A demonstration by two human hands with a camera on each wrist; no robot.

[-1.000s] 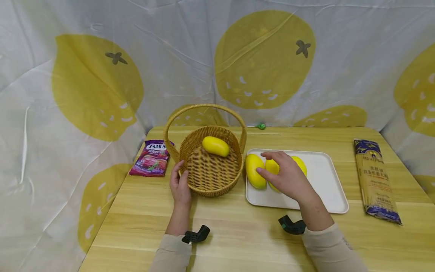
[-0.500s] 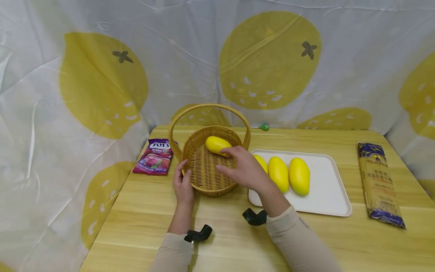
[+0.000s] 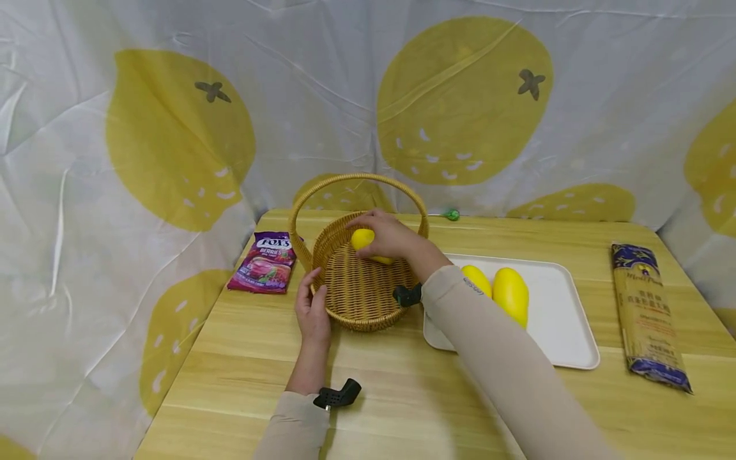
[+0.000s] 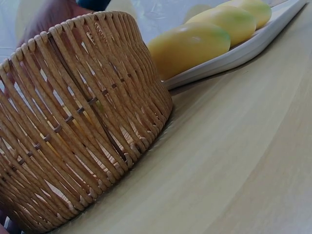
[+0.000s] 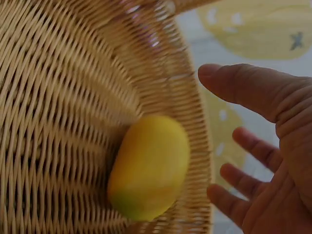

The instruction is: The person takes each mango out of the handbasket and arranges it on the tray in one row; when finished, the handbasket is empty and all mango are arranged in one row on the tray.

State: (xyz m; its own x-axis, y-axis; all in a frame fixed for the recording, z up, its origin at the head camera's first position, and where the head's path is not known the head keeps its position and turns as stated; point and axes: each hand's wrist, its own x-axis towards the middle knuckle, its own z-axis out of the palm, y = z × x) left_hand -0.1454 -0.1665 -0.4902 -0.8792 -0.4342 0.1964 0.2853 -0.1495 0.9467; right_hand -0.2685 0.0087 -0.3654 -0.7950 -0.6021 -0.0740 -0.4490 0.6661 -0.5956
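Observation:
A yellow mango [image 3: 362, 238] lies inside the wicker basket [image 3: 359, 300], near its back wall. My right hand [image 3: 393, 241] reaches over the basket above this fruit and overlaps it in the head view. In the right wrist view the thumb and fingers [image 5: 243, 83] are spread, with a visible gap to the mango [image 5: 151, 165]. Against the basket's left outer side rests my left hand [image 3: 314, 316], fingertips close to the rim; most of it is out of the left wrist view, where the woven wall [image 4: 87, 112] fills the left.
Right of the basket sits a white tray [image 3: 566, 326] with three mangoes [image 4: 190, 46], one hidden behind my right sleeve in the head view. A purple candy bag [image 3: 264, 265] lies left, a spaghetti pack [image 3: 650, 313] far right, a green lollipop [image 3: 452, 214] at the back edge.
My right hand has moved left from over the tray into the basket, above the mango there. The left hand keeps its place at the basket's side. The view has shifted slightly.

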